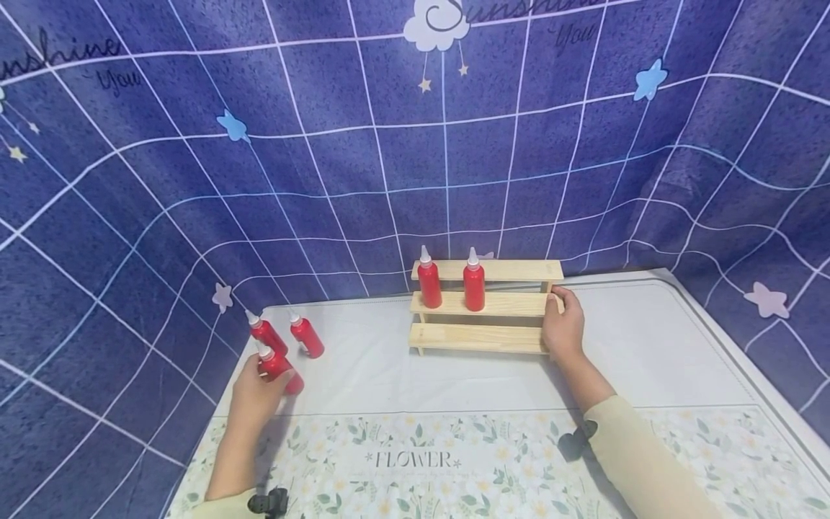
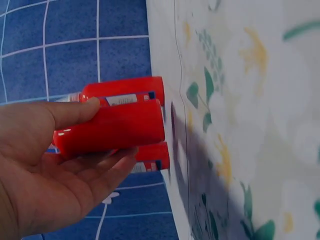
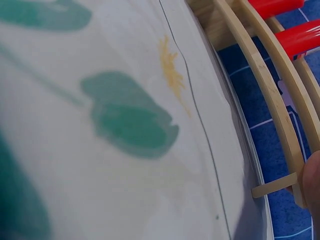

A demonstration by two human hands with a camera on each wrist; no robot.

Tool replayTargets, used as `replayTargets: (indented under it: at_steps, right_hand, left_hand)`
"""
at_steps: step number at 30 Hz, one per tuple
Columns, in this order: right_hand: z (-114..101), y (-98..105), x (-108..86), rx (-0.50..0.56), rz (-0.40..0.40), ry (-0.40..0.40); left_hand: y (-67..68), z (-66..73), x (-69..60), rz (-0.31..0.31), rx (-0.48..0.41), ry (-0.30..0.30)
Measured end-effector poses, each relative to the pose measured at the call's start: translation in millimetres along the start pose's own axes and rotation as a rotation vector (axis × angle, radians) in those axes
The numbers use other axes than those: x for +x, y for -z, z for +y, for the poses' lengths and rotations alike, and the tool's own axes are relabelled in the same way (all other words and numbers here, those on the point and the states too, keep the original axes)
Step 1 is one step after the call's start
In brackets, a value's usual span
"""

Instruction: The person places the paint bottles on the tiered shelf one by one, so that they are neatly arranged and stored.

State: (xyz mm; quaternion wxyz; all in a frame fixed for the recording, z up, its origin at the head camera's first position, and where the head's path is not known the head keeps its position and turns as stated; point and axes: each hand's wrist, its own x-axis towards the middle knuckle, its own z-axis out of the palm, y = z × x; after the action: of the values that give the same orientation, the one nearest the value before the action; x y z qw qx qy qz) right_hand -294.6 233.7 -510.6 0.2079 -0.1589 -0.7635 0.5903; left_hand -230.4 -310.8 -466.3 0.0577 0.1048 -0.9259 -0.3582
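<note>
My left hand (image 1: 251, 393) holds a red squeeze bottle (image 1: 277, 366) with a white pointed nozzle, thumb on one side and fingers on the other. In the left wrist view this bottle (image 2: 112, 129) hides parts of two more behind it. Those two red bottles, one (image 1: 268, 334) just past the hand and one (image 1: 308, 337) to its right, stand at the table's left. At the right end of a three-tier wooden rack (image 1: 480, 336), my right hand (image 1: 564, 328) grips the frame. Two red bottles, one (image 1: 429, 285) left and one (image 1: 474, 288) right, stand upright on the middle tier.
A white cover (image 1: 363, 375) lies on the table, with a flower-printed mat area (image 1: 454, 440) nearer me. A blue grid-patterned curtain (image 1: 402, 158) hangs behind the table and along both sides. The rack stands near the back curtain.
</note>
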Motion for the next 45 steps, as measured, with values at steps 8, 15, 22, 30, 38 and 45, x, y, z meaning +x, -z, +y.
replayTargets:
  at_steps: [8,15,22,30,38,45]
  right_hand:
    - [0.1,0.1,-1.0,-0.011,0.001,0.000]
    - [2.5,1.1,0.5,-0.018,-0.001,-0.006]
    - [1.9,2.0,0.5,-0.026,-0.017,-0.016]
    - [1.9,1.1,1.1,-0.020,-0.006,-0.001]
    - [-0.1,0.0,0.2,-0.011,-0.006,-0.005]
    - [-0.2,0.3,1.0,-0.022,-0.011,-0.009]
  left_hand:
    - [-6.9,5.2,-0.7,-0.052,-0.008,-0.030]
    - [-10.9,13.6,-3.0,-0.088,-0.022,-0.034]
    - [-18.4,20.2,-4.6,-0.090,-0.048,-0.055]
    - [-26.7,32.2,-5.8,-0.088,-0.069,-0.092]
    - [-35.3,45.3,-5.6,-0.081,-0.101,-0.128]
    - [-42.6,52.0,-3.9,-0.054,-0.086,-0.147]
